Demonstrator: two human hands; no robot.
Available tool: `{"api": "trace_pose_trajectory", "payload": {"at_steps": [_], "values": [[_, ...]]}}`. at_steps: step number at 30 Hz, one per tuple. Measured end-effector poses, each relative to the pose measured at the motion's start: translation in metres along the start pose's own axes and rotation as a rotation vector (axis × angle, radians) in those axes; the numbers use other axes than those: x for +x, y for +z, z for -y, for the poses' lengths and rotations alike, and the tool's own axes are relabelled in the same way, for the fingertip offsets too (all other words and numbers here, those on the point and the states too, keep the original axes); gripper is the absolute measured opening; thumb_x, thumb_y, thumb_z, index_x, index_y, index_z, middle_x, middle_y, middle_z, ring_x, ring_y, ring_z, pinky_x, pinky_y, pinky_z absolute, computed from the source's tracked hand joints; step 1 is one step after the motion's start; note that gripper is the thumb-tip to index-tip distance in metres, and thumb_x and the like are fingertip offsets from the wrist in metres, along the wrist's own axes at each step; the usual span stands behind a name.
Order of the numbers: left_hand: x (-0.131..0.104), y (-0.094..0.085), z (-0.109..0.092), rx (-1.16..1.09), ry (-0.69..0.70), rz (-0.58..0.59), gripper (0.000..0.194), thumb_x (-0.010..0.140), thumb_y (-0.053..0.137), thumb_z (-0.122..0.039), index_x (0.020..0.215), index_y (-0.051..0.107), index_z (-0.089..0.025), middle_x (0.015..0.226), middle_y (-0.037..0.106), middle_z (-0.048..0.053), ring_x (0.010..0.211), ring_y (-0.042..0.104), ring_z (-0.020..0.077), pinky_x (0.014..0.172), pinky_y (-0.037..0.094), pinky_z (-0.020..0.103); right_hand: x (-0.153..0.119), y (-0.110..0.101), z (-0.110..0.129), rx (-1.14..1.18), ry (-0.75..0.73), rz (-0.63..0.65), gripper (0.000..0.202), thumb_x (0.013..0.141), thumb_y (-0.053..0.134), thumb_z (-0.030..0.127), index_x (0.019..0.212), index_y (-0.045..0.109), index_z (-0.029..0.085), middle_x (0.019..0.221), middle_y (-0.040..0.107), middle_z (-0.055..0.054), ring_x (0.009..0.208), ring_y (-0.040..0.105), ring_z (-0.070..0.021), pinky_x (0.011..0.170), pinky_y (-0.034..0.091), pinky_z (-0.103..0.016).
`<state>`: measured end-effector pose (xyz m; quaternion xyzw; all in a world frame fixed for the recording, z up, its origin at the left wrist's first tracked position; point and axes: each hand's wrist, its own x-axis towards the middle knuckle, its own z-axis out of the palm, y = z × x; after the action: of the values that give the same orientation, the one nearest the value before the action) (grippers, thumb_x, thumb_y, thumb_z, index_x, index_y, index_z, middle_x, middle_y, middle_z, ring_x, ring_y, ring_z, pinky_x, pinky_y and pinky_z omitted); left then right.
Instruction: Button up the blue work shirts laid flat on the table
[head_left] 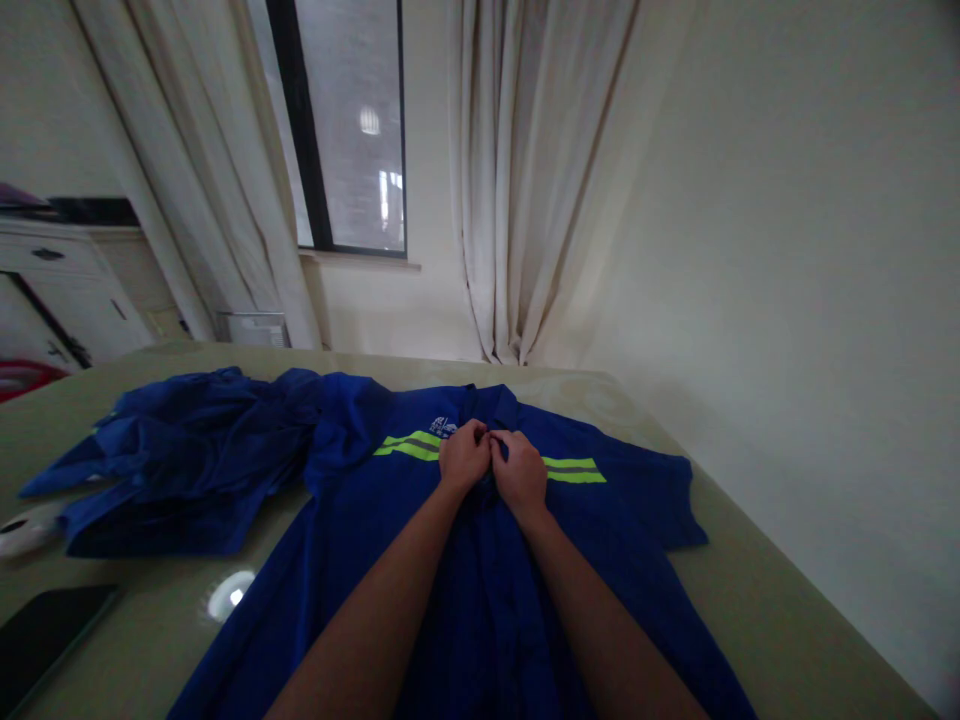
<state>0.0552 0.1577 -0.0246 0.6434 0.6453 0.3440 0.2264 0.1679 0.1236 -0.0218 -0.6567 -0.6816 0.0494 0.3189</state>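
A blue short-sleeved shirt [630,500] with yellow-green and grey stripes across the chest lies spread on the table [787,610], its collar toward the far edge. My left hand [465,455] and my right hand [519,470] meet at the front placket just below the collar. Both have their fingers pinched on the shirt's front edges, fingertips nearly touching. What exactly lies between the fingertips is too small to tell. A white logo [443,426] shows beside my left hand.
A crumpled heap of blue cloth [195,450] lies at the left, against the shirt's sleeve. A dark flat object [49,640] and a white rounded object [30,532] are near the left edge. A wall [825,300] borders the table's right side; curtains [517,180] hang behind.
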Motion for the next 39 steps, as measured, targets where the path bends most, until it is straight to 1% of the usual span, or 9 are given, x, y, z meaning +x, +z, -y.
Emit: {"api": "trace_pose_trajectory", "payload": {"at_steps": [4,14,20,26,28,30,34,36,39], "values": [[-0.001,-0.001,0.006,-0.08,0.009,-0.041,0.019,0.098,0.054,-0.028,0.101,0.072,-0.022,0.1,0.078,0.004,0.092,0.07,0.0194,0.081,0.049,0.029,0.001,0.001,-0.003,0.029,-0.047,-0.047,0.025,0.097,0.055,0.031,0.112,0.074,0.027,0.108,0.065,-0.005,0.091,0.065,-0.0178,0.075,0.048,-0.026],[-0.005,-0.002,0.012,-0.134,0.099,-0.12,0.018,0.097,0.052,-0.021,0.102,0.07,-0.02,0.097,0.076,0.005,0.091,0.068,0.0192,0.084,0.049,0.03,0.002,0.004,-0.002,-0.045,-0.204,-0.047,0.028,0.103,0.05,0.031,0.098,0.077,0.025,0.105,0.059,-0.005,0.088,0.06,-0.0158,0.074,0.046,-0.025],[-0.01,-0.001,0.01,-0.083,0.214,-0.125,0.018,0.097,0.052,-0.021,0.102,0.07,-0.022,0.105,0.073,0.006,0.104,0.062,0.0228,0.096,0.046,0.035,0.009,0.003,-0.008,0.113,-0.122,-0.077,0.022,0.096,0.056,0.027,0.091,0.077,0.024,0.102,0.056,-0.006,0.092,0.061,-0.0184,0.08,0.05,-0.028],[-0.009,-0.002,0.011,-0.061,0.292,-0.054,0.027,0.099,0.046,-0.017,0.105,0.071,-0.023,0.104,0.074,0.005,0.101,0.064,0.0205,0.095,0.048,0.032,0.01,0.004,-0.012,0.188,-0.023,-0.155,0.012,0.089,0.061,0.024,0.083,0.071,0.022,0.098,0.059,-0.005,0.087,0.061,-0.0198,0.081,0.051,-0.031],[-0.007,-0.002,0.014,-0.043,0.3,-0.02,0.032,0.098,0.044,-0.012,0.106,0.073,-0.023,0.107,0.073,0.005,0.101,0.065,0.0182,0.093,0.048,0.03,0.012,0.005,-0.014,0.264,-0.015,-0.19,0.007,0.085,0.063,0.022,0.09,0.069,0.021,0.103,0.06,-0.007,0.087,0.062,-0.0201,0.081,0.051,-0.031],[-0.006,-0.002,0.017,-0.004,0.293,0.009,0.027,0.095,0.05,-0.012,0.103,0.074,-0.022,0.103,0.072,0.005,0.097,0.065,0.0179,0.089,0.049,0.029,0.015,0.008,-0.018,0.35,-0.029,-0.191,0.019,0.083,0.063,0.02,0.102,0.068,0.019,0.111,0.062,-0.009,0.087,0.062,-0.02,0.081,0.052,-0.031],[-0.004,0.002,0.018,0.096,0.242,0.016,0.02,0.095,0.056,-0.021,0.089,0.075,-0.02,0.092,0.069,0.007,0.091,0.064,0.022,0.086,0.047,0.033,0.02,0.015,-0.026,0.464,-0.076,-0.131,0.028,0.087,0.054,0.021,0.111,0.068,0.019,0.102,0.07,-0.008,0.091,0.065,-0.0212,0.086,0.052,-0.032],[-0.002,0.004,0.018,0.126,0.208,-0.013,0.027,0.099,0.048,-0.022,0.095,0.075,-0.02,0.1,0.07,0.01,0.098,0.063,0.025,0.091,0.045,0.037,0.022,0.017,-0.03,0.464,-0.058,-0.192,0.03,0.091,0.048,0.024,0.113,0.068,0.019,0.105,0.071,-0.009,0.099,0.065,-0.0219,0.091,0.05,-0.033],[0.006,0.003,0.02,0.134,0.171,-0.052,0.028,0.097,0.049,-0.022,0.113,0.072,-0.023,0.124,0.067,0.012,0.118,0.056,0.0302,0.103,0.038,0.046,0.028,0.017,-0.041,0.447,0.107,-0.329,0.035,0.094,0.041,0.03,0.118,0.064,0.017,0.113,0.07,-0.012,0.105,0.064,-0.0228,0.096,0.048,-0.034]]}}
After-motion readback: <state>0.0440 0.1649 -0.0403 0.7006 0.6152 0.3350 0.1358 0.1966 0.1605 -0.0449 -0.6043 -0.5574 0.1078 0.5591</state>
